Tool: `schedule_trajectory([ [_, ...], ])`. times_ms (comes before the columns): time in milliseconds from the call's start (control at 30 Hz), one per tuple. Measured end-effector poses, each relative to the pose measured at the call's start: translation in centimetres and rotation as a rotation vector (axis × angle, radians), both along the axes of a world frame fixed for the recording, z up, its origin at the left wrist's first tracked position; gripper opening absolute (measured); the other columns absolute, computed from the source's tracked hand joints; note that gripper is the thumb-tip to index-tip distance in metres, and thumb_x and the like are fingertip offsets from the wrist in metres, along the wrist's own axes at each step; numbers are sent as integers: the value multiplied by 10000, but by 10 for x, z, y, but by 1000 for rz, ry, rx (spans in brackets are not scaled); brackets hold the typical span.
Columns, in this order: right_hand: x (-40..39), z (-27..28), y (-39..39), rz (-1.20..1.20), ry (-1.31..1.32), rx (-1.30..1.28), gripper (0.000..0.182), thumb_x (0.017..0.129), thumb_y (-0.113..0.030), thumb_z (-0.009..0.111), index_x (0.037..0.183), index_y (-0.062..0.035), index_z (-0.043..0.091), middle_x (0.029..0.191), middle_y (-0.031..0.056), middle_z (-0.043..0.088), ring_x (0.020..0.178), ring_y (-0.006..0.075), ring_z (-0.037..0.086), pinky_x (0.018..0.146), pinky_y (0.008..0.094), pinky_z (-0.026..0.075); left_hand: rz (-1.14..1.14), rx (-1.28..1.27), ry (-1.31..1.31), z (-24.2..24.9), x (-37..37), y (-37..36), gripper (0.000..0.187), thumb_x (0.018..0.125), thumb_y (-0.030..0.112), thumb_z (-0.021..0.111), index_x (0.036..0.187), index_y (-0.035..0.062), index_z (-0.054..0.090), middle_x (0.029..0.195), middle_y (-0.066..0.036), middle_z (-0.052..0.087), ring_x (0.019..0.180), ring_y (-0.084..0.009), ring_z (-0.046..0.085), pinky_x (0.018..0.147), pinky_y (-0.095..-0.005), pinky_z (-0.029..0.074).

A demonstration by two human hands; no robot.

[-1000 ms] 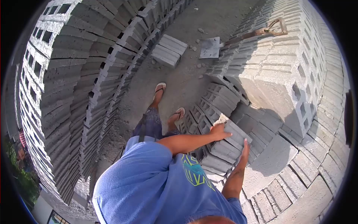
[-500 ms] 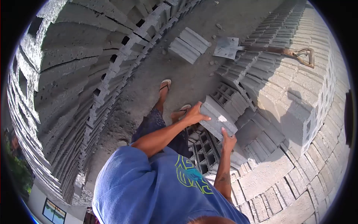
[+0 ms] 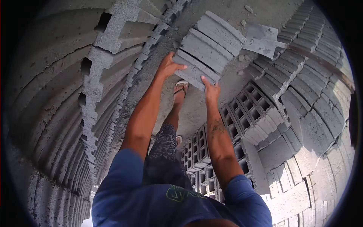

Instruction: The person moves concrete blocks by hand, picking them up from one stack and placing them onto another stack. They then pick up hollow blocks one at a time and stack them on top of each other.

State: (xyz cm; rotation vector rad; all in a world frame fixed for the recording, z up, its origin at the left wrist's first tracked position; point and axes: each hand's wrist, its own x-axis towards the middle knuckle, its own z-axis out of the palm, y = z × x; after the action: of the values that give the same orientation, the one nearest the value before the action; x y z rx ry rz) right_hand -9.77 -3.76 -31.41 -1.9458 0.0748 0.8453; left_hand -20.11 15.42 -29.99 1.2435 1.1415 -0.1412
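A grey concrete block [image 3: 193, 71] is between my two hands, gripped at its ends. My left hand [image 3: 168, 67] wraps the block's left end, thumb on top. At the right end, my right hand [image 3: 210, 89] clasps it with the thumb over the top. The block lies close alongside a second concrete block [image 3: 207, 48], parallel to it, with a dark narrow gap between. Beyond that is another block [image 3: 220, 28] in the same row on the ground. Whether the held block rests on the ground is hidden.
A tall wall of stacked blocks [image 3: 56, 98] rises on the left. More blocks [image 3: 270, 147] are stacked on the right, several with their hollow cells [image 3: 245, 109] facing up. A shovel [image 3: 261, 41] lies past the row, its handle across the right stack. Small stones [image 3: 248, 8] dot the ground.
Both hands have carried the block from beside the right stack forward and leftward to the blocks on the ground. My body has turned and leaned towards that row.
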Motion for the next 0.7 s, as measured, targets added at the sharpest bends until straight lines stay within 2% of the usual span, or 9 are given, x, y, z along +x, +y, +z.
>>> schedule_trajectory([
  [167, 6, 8, -1, -40, 73, 44, 567, 648, -273, 822, 1034, 77, 597, 977, 150, 650, 868, 200, 597, 794, 310, 462, -138, 235, -1, -7, -1, 2, 764, 599, 248, 819, 1176, -107, 466, 1132, -240, 569, 1060, -309, 545, 896, -339, 423],
  [333, 1, 15, -6, -93, 98, 109, 550, 644, -263, 826, 1013, 78, 603, 944, 141, 657, 842, 178, 594, 765, 301, 473, -181, 191, 26, 0, -11, -2, 914, 592, 277, 821, 1283, -119, 373, 1247, -257, 490, 1165, -319, 470, 973, -339, 364],
  [400, 9, -3, 0, -40, 207, 110, 632, 680, -343, 790, 1092, 84, 571, 1016, 196, 639, 939, 232, 605, 827, 326, 462, -135, 418, 61, -32, -13, 1, 812, 615, 305, 800, 1220, -94, 434, 1201, -248, 525, 1120, -323, 509, 951, -357, 383],
  [433, 17, -11, 6, -68, 195, 124, 632, 680, -343, 790, 1092, 84, 571, 1016, 196, 639, 939, 232, 605, 827, 326, 462, -162, 431, 45, -18, -3, 6, 812, 615, 305, 800, 1220, -94, 434, 1201, -248, 525, 1120, -323, 509, 951, -357, 383],
  [500, 16, -4, -11, 305, 34, -260, 774, 710, -451, 732, 1208, 88, 489, 1107, 246, 597, 1073, 306, 568, 898, 367, 433, -220, 359, 118, 21, 2, -7, 782, 655, 331, 781, 1218, -90, 440, 1234, -247, 502, 1161, -319, 479, 964, -366, 368],
  [567, 29, 59, -21, 304, -13, -211, 870, 736, -526, 669, 1288, 89, 397, 1172, 275, 550, 1170, 350, 497, 959, 391, 389, -91, 573, 109, -2, -13, -18, 757, 694, 366, 758, 1220, -79, 446, 1238, -247, 495, 1167, -336, 464, 968, -376, 365],
  [600, 33, 92, -33, 222, -47, -42, 820, 757, -487, 668, 1293, 72, 398, 1170, 245, 563, 1139, 340, 522, 960, 386, 389, -83, 775, 172, -4, -19, -25, 746, 716, 396, 737, 1226, -66, 450, 1221, -251, 498, 1146, -361, 463, 968, -404, 361],
  [633, 37, 130, -54, 136, -101, 115, 771, 778, -448, 666, 1297, 55, 399, 1169, 216, 576, 1107, 330, 547, 961, 381, 390, -102, 948, 248, 9, -19, -39, 710, 735, 383, 723, 1221, -61, 456, 1190, -257, 505, 1124, -376, 463, 964, -429, 354],
  [700, 45, 251, -106, 16, -116, 362, 499, 816, -265, 662, 1217, -8, 513, 1087, 132, 637, 986, 269, 606, 907, 359, 428, -17, 925, 85, 79, 0, -101, 620, 773, 326, 697, 1200, -61, 469, 1186, -249, 499, 1116, -361, 461, 959, -436, 353],
])
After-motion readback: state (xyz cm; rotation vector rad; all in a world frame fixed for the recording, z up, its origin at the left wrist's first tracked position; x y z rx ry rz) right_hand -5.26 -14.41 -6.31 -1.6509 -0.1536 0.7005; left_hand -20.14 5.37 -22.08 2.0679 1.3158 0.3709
